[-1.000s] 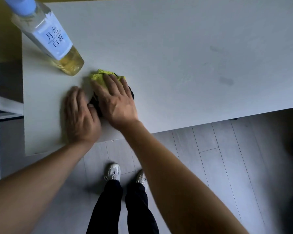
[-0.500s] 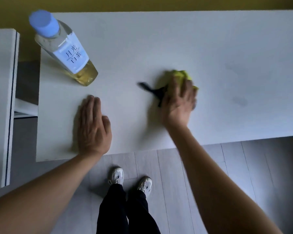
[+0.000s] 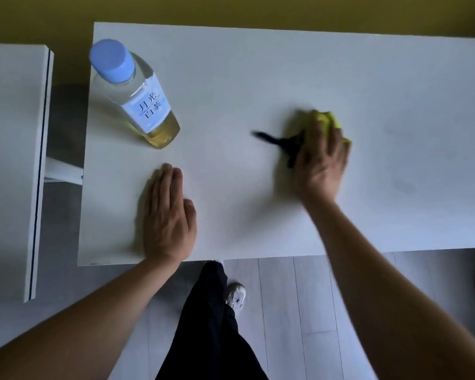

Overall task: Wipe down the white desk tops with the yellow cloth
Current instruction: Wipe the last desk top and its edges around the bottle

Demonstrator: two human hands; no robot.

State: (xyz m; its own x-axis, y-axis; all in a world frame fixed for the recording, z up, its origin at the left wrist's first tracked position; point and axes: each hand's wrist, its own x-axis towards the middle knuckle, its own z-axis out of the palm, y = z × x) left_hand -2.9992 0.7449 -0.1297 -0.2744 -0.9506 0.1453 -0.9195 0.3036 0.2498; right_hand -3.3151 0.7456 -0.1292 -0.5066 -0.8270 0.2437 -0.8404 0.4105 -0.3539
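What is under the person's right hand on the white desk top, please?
Under the right hand lies a crumpled yellow cloth, pressed onto the white desk top, with a black strip trailing out leftward. The fingers cover most of the cloth, so its full shape is hidden.

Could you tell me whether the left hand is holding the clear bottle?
No, the left hand lies flat on the white desk top, apart from the blue-capped clear bottle.

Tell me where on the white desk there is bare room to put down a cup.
Bare: the white desk top behind and right of the yellow cloth under the right hand. Crowded: the left end, with the blue-capped clear bottle and left hand.
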